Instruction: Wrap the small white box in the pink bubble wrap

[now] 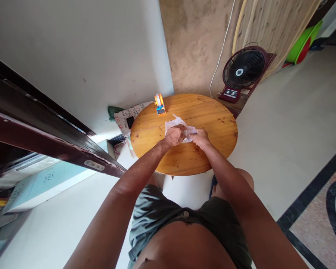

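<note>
A crumpled sheet of bubble wrap [179,121], clear and whitish, lies over the middle of the round wooden table [210,112]. My left hand [174,135] is closed on its near left part, fingers curled. On the right side, my right hand [201,137] pinches the wrap's edge. Whether something is inside the wrap is hidden by my fingers and the folds. Beyond the hands, near the table's far edge, stands an orange and blue tape dispenser [159,104].
A dark red fan [245,71] stands behind the table on the right. Left of the table are a printed cardboard piece [123,117] with a black phone-like object [130,122] and a dark door frame [72,149]. A white cord [222,48] hangs along the wall.
</note>
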Tool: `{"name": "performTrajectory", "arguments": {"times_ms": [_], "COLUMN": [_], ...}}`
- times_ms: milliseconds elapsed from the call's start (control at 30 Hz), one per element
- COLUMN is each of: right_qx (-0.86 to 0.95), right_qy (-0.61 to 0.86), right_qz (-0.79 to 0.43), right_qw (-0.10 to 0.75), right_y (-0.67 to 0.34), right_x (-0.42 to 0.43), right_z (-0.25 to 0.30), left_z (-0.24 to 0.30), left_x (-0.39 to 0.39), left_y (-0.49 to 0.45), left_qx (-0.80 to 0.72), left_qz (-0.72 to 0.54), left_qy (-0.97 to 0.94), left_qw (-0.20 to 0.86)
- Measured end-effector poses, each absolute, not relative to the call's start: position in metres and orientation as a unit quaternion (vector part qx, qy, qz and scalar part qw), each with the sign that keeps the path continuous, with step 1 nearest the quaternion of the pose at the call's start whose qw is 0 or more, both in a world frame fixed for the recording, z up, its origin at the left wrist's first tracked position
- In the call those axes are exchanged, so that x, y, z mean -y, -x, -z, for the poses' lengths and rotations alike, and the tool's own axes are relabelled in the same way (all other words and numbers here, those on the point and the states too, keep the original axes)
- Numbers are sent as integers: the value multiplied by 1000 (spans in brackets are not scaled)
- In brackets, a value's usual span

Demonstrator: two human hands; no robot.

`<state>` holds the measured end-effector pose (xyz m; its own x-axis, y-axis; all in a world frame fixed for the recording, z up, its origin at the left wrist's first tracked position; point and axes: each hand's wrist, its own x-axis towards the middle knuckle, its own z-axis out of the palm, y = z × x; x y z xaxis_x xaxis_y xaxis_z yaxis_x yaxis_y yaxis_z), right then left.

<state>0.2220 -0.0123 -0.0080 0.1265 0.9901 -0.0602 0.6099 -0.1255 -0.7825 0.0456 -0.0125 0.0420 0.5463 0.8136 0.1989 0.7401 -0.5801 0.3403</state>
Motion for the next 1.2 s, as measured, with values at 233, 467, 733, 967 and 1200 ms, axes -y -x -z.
{"name": "performTrajectory", "arguments": {"times_ms": [233,467,733,967,1200], "right_qx": [630,616,646,622,598], "right_qy": [701,690,708,710,699], "right_qz": [-162,-287,-235,-260,-298], "right_qw": [291,248,163,202,254], "right_y": [-230,-235,-229,-230,-231], "right_x": [22,23,14,10,12], "right_z": [-2,-8,-13,-7,-3], "left_z": [-31,-33,-41,-41,-37], "left_x": [23,28,39,47,52], "left_y": [-44,-45,-54,-66,-77], "left_qx": [-441,-431,-467,-493,-527], "left_qz": [-155,-143,-114,-100,-105], "left_qy": [-882,-891,-877,-864,-842], "left_qw": [56,25,-7,-41,-47]}}
